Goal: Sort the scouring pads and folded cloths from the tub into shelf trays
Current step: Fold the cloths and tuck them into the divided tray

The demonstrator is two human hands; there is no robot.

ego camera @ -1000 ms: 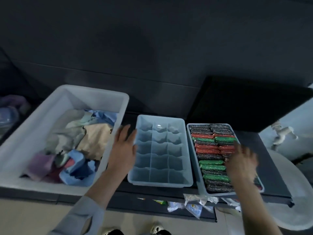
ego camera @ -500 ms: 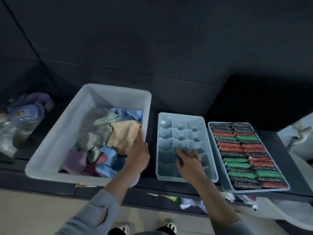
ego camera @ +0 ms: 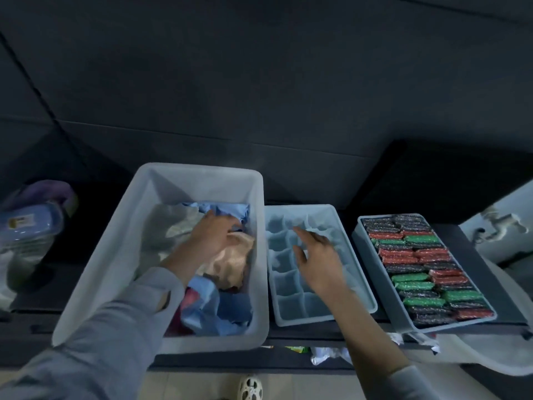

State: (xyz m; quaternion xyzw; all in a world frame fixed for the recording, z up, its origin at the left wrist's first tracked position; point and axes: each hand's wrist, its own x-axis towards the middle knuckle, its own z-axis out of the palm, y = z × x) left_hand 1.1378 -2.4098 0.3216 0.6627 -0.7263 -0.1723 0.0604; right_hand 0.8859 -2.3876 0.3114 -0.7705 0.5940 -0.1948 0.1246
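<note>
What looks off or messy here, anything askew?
The cloths in the tub lie crumpled, not folded. The pad tray sits skewed, its near corner past the shelf edge. Wrappers litter the ledge below. The divider tray holds nothing yet.

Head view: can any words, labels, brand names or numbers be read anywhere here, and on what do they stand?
None can be read.
Blue container at far left: a small yellowish label on its side, too blurred to read.
Wrappers below the shelf edge: colour patches only, no legible print.
Scouring pads in the right tray: no readable text.
White tub and compartment tray: no markings visible.
</note>
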